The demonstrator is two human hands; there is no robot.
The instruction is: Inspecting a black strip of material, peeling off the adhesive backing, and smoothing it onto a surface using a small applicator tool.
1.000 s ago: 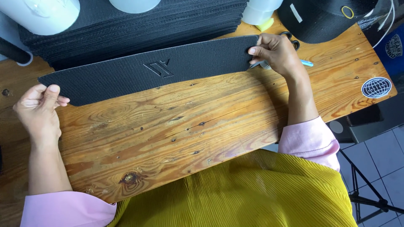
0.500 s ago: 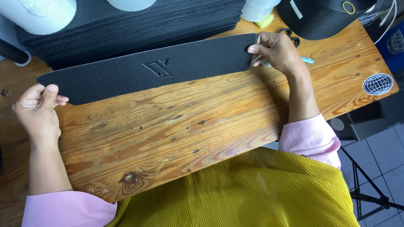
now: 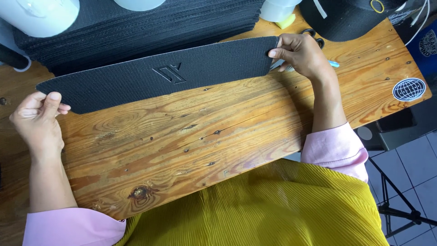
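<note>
A long black textured foam sheet (image 3: 159, 75) with rounded ends and an embossed mark in its middle is held above the wooden table (image 3: 182, 136). My left hand (image 3: 38, 118) pinches the sheet's left end. My right hand (image 3: 302, 54) grips its right end, thumb on top. The sheet runs slanted, its right end farther from me.
A tall stack of the same black sheets (image 3: 136, 27) fills the far side. White plastic containers (image 3: 38, 16) stand at the back. Black scissors (image 3: 316, 38) and a blue pen (image 3: 333, 64) lie behind my right hand. A black cap (image 3: 350, 18) and a round sticker (image 3: 408, 89) are at the right.
Both hands have lifted the sheet slightly away from me toward the stack. The grips have not changed.
</note>
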